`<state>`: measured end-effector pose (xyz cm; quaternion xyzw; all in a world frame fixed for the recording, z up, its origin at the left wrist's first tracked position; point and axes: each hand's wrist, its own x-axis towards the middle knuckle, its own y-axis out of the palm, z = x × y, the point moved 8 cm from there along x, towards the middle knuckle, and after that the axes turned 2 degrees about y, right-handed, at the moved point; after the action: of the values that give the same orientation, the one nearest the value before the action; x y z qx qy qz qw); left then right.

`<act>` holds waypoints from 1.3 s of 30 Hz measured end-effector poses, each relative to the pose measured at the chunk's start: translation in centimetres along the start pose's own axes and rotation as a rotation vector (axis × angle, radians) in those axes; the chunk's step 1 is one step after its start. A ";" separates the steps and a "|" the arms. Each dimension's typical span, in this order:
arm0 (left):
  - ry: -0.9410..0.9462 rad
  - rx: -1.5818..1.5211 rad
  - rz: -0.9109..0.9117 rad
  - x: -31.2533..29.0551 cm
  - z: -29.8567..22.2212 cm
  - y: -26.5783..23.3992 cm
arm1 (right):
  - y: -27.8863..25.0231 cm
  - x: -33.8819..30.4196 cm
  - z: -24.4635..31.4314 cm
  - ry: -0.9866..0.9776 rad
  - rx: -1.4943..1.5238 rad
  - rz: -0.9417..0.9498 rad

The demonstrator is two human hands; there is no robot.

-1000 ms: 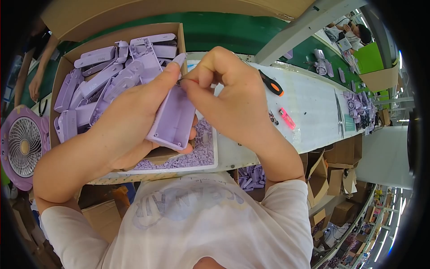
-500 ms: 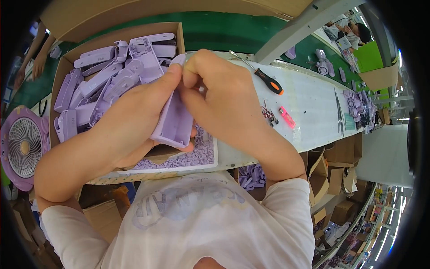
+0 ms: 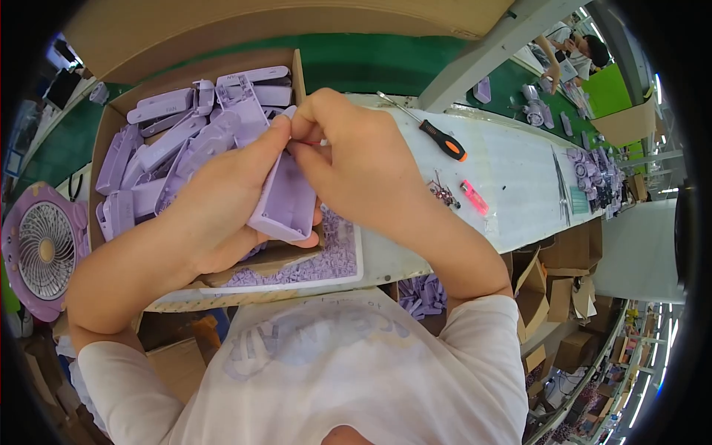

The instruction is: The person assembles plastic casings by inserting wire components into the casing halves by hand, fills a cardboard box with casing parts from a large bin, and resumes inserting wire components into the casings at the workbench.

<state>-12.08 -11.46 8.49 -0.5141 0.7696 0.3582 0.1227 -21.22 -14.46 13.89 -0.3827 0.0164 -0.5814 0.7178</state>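
The person's left hand (image 3: 222, 200) cradles a lilac rectangular plastic housing shell (image 3: 285, 200) from beneath and from its left side, the fingers curled round its lower edge and the thumb laid along its upper left edge. The shell hangs in the air just above the near right corner of an open cardboard box of lilac plastic parts (image 3: 196, 141); its long axis runs from lower left up toward the top right, and its hollow side faces the camera. The right hand (image 3: 356, 163) closes over the shell's top end, thumb and forefinger pressed together on a small red-tipped bit there. Right of the box, an orange-handled screwdriver (image 3: 437, 139) lies on the white worktop (image 3: 512, 185), well apart from both hands.
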 end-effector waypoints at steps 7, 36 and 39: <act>-0.026 0.095 0.005 0.0 -0.1 0.2 | -0.5 0.7 0.4 0.007 -0.080 0.095; -0.051 -0.195 0.123 0.7 1.3 0.2 | -5.3 -1.9 2.9 -0.138 -0.028 0.003; 0.022 -0.280 0.047 0.1 0.3 2.7 | -1.7 -4.5 4.9 -0.158 -0.087 0.227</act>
<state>-14.59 -10.74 9.34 -0.5120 0.7251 0.4594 0.0330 -21.73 -8.13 16.41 -0.4538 0.0282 -0.4630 0.7608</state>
